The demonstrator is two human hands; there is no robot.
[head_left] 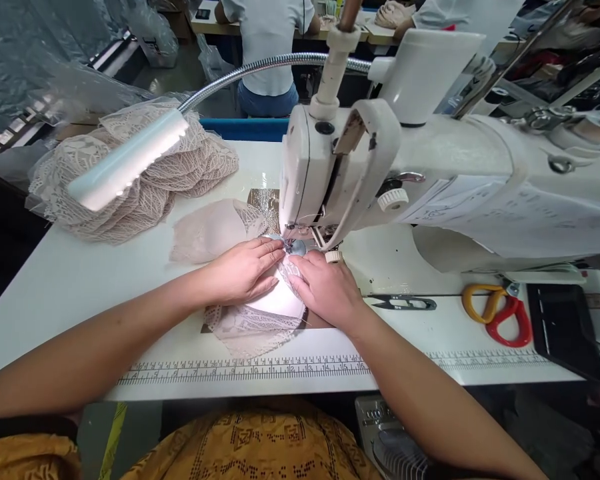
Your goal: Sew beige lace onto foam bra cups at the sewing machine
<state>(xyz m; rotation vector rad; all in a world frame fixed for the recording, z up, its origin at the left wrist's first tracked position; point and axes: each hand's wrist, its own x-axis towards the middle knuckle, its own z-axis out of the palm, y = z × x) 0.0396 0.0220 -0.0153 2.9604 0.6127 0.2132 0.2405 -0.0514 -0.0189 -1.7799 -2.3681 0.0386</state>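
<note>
Close under the sewing machine (300, 180), the left hand (245, 270) lies flat on pale lace fabric (263, 330), its fingers side by side. The right hand (325, 287) rests at the fabric's other edge; I cannot tell whether it pinches. Beyond the left hand sits a lace heap (200, 160); right of the right hand lie snips (407, 303), then scissors (515, 323).

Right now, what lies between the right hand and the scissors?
In the head view, small black thread snips lie between the right hand and the scissors.
</note>
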